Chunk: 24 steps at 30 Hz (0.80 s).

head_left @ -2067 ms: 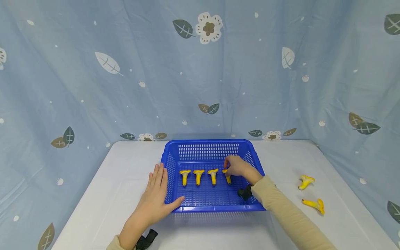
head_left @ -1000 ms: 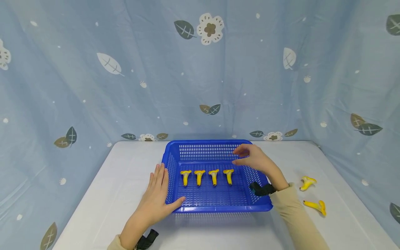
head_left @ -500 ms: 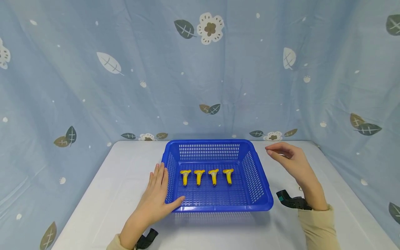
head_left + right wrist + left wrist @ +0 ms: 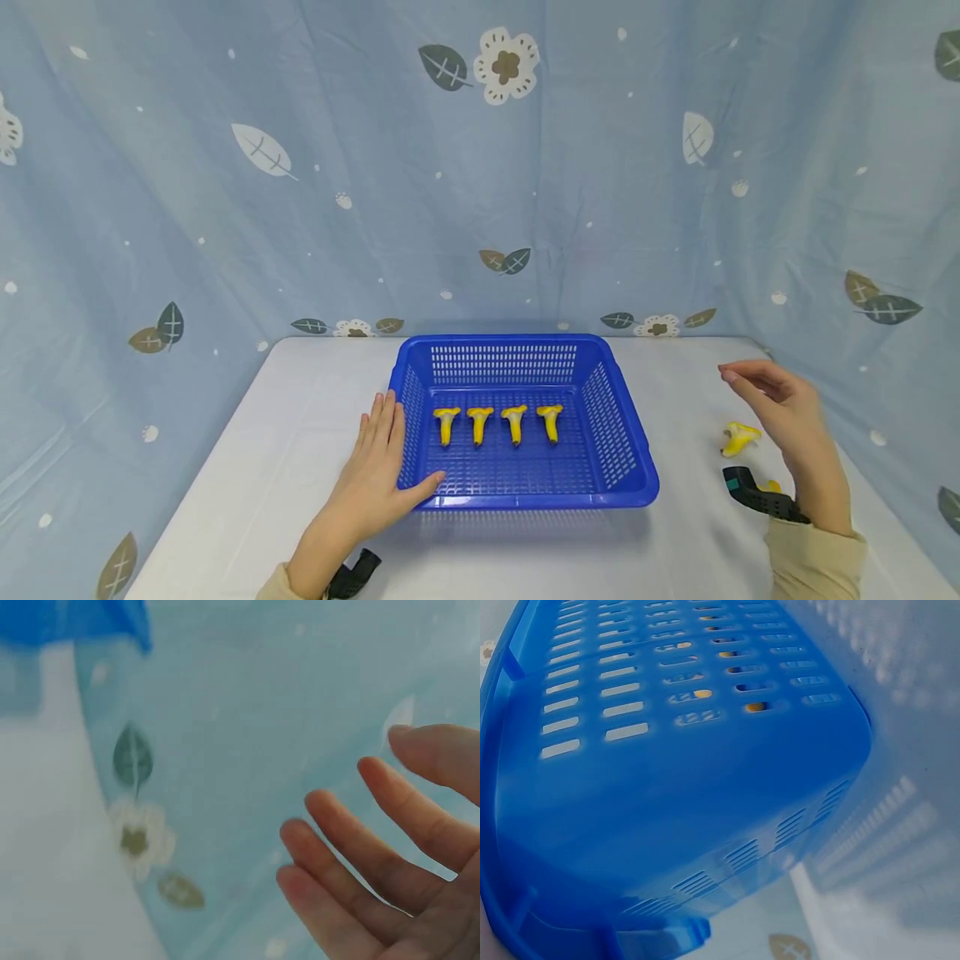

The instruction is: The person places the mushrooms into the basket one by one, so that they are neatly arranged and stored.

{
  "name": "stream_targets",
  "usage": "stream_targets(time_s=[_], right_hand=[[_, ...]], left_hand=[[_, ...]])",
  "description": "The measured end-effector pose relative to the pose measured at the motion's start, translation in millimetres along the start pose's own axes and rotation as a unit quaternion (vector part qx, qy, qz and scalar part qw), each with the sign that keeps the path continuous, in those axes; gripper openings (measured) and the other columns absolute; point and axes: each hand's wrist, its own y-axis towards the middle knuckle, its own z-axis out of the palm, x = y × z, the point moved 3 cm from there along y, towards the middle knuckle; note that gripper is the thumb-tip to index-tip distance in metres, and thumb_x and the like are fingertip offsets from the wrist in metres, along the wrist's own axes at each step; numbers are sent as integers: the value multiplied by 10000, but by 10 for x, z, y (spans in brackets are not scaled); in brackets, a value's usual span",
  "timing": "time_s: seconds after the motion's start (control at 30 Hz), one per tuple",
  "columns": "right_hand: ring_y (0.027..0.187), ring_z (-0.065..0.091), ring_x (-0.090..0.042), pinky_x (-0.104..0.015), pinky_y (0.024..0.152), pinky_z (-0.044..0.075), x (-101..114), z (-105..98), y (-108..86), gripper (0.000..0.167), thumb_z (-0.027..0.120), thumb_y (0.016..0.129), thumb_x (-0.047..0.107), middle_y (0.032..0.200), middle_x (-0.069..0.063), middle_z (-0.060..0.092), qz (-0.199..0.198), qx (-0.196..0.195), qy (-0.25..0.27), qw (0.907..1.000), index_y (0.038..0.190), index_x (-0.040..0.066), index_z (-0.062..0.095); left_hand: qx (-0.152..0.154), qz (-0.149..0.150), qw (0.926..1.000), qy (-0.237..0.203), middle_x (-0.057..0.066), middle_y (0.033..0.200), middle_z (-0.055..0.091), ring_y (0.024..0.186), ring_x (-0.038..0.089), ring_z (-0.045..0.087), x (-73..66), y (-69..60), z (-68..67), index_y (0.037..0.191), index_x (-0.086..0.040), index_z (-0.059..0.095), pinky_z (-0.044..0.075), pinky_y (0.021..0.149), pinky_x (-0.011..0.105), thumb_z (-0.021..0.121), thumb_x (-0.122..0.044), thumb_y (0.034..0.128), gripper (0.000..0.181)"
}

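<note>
In the head view a blue plastic basket (image 4: 525,502) stands mid-table, with several yellow trumpet-shaped mushrooms (image 4: 478,427) lying in a row on its floor, caps toward the back. My left hand (image 4: 367,479) rests on the basket's left rim, fingers straight and thumb over the front corner. To the right of the basket, my right hand (image 4: 791,425) hovers over the table, holding nothing; its fingers (image 4: 360,832) are loosely bent and spread in the right wrist view. Below it lies one loose mushroom (image 4: 741,437). A second mushroom (image 4: 772,486) is mostly hidden by the wrist camera.
A white table (image 4: 315,383) carries everything. Behind it hangs a blue curtain (image 4: 360,250) printed with leaves and flowers. In the left wrist view the slotted basket wall (image 4: 667,795) fills much of the picture.
My right hand has let go of the rightmost mushroom in the basket, lifted out and moved right, over the two loose mushrooms. My left hand has stayed on the rim.
</note>
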Motion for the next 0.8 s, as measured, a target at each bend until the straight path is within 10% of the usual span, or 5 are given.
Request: stream_targets(time_s=[0.27,0.53,0.8], right_hand=[[885,507,105,-159,718,391,-466,-171,-53,422,597,997,329,973,295,551,978,-108,-934,9908,1223,-28,601],[1113,487,-507,-546,816,478,-854,-194,-33,669,605,966,433,1320,-389,475,2096,595,-1675,9615,1308,-134,506],[1067,504,-533,-544,807,508,-1000,-162,5,689,689,900,393,1266,-426,470,2673,1528,-1901,9322,1269,-156,495]], left_hand=[[27,20,10000,-47,255,1630,2,1505,366,-75,-15,4,8,1539,101,145,41,1202,541,607,-647,873,1103],[12,5,10000,-33,258,1629,9,1504,367,-73,-18,1,5,1536,103,153,65,1194,568,606,-643,874,1096],[33,20,10000,-42,262,1627,-5,1503,358,-88,-16,-4,-3,1533,112,139,54,1197,560,583,-640,892,1084]])
